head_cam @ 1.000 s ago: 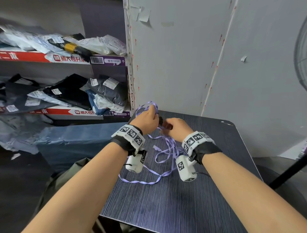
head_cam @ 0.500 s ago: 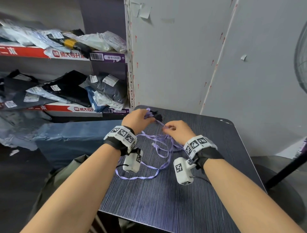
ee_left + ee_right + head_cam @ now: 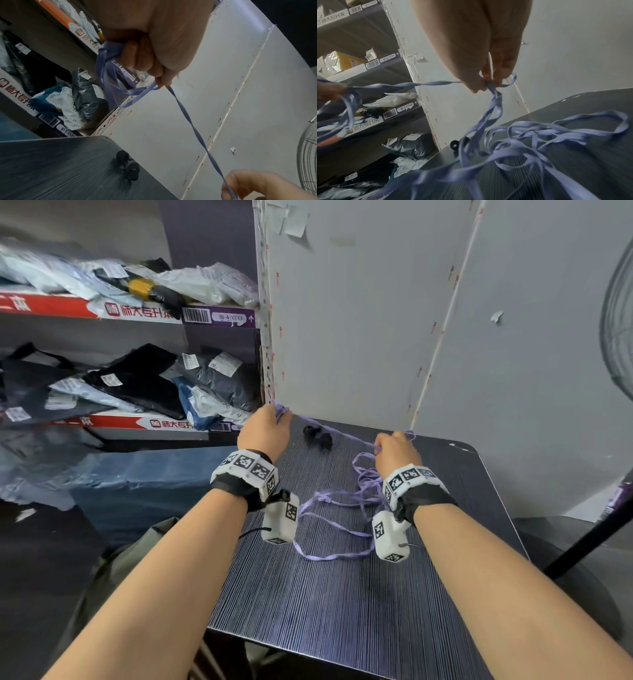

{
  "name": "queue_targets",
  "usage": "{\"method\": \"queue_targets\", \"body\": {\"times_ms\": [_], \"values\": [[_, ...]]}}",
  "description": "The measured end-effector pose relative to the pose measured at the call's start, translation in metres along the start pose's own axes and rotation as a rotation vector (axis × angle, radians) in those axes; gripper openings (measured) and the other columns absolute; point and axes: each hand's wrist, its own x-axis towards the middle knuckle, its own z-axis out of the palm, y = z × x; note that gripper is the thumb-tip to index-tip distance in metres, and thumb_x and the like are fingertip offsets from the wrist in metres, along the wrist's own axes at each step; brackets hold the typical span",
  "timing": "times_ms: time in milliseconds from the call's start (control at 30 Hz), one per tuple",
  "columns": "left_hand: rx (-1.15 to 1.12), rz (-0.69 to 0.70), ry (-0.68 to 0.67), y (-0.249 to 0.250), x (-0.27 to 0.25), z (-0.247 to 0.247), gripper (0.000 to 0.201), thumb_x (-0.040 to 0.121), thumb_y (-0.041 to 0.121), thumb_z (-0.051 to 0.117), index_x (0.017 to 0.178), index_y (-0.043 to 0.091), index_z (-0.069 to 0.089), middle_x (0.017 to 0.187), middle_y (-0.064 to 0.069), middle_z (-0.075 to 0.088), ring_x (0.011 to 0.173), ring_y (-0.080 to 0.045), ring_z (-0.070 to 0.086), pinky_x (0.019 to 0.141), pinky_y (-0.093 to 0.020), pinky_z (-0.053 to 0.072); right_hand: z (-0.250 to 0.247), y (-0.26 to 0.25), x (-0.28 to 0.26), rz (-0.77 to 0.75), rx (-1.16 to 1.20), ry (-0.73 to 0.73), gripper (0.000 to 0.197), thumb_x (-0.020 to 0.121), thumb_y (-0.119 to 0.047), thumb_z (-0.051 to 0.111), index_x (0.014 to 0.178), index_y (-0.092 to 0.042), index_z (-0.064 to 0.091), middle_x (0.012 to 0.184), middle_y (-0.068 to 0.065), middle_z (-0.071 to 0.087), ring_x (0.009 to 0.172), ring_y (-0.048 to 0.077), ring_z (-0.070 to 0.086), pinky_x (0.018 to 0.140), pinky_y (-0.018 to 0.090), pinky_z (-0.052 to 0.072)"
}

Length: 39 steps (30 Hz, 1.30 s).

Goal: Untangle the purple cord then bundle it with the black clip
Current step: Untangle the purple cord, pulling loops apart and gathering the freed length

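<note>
where hands [image 3: 263, 429] grip cord [image 3: 337, 505]: clip [image 3: 318, 437] nr table [image 3: 359, 611] edge

From the head view, the fingers of the left hand [image 3: 263, 430] are hidden behind its back, like the right hand [image 3: 397, 451]. The flat purple cord [image 3: 513, 146] blurs near the right-wrist lens (bottom edge cuts it).
</note>
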Motion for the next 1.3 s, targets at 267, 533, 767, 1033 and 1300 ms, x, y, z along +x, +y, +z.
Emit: {"method": "queue_targets", "body": {"times_ms": [267, 533, 767, 1033, 1300], "values": [[-0.120, -0.142, 0.090, -0.002, 0.007, -0.014, 0.026, 0.096, 0.030, 0.040, 0.086, 0.008, 0.048, 0.092, -0.018, 0.059, 0.085, -0.033, 0.055, 0.074, -0.034, 0.038, -0.026, 0.002, 0.008, 0.004, 0.140, 0.113, 0.021, 0.089, -0.001, 0.052, 0.104, -0.012, 0.061, 0.103, 0.009, 0.061, 0.088, 0.030, 0.059, 0.068, 0.032, 0.044], [-0.120, -0.247, 0.111, -0.021, 0.005, -0.023, 0.035, 0.096, 0.029, 0.039, 0.096, -0.003, 0.054, 0.105, -0.028, 0.061, 0.099, -0.042, 0.057, 0.082, -0.039, 0.043, -0.022, 0.041, -0.009, 0.144, 0.177, 0.155, 0.030, 0.082, 0.004, 0.047, 0.079, -0.021, 0.062, 0.094, 0.012, 0.063, 0.084, 0.031, 0.056, 0.072, 0.030, 0.047], [-0.133, -0.083, 0.032, -0.005, -0.001, -0.009, 0.031, 0.095, 0.026, 0.041, 0.075, 0.004, 0.045, 0.073, -0.013, 0.050, 0.071, -0.029, 0.049, 0.067, -0.031, 0.034, -0.025, 0.008, -0.011, 0.013, 0.256, 0.130, 0.021, 0.092, -0.008, 0.047, 0.103, -0.017, 0.063, 0.115, 0.009, 0.051, 0.085, 0.025, 0.056, 0.075, 0.029, 0.044], [-0.362, 0.105, -0.132, 0.022, -0.015, -0.001, 0.035, 0.095, 0.025, 0.049, 0.069, 0.003, 0.057, 0.060, -0.010, 0.049, 0.055, -0.014, 0.044, 0.059, -0.026, 0.031, -0.006, -0.054, -0.023, -0.273, 0.455, -0.254, 0.074, 0.091, -0.022, 0.057, 0.149, -0.017, 0.011, 0.148, 0.012, 0.034, 0.137, 0.029, 0.030, 0.110, 0.038, 0.027], [-0.646, 0.029, -0.360, 0.022, -0.016, -0.009, 0.037, 0.097, 0.041, 0.044, 0.066, 0.022, 0.037, 0.054, 0.004, 0.027, 0.040, -0.007, 0.021, 0.041, -0.019, 0.015, 0.007, -0.041, -0.004, -0.213, 0.722, 0.224, 0.026, 0.097, -0.024, 0.048, 0.110, -0.008, 0.062, 0.103, 0.011, 0.050, 0.091, 0.025, 0.054, 0.081, 0.021, 0.038]]}}
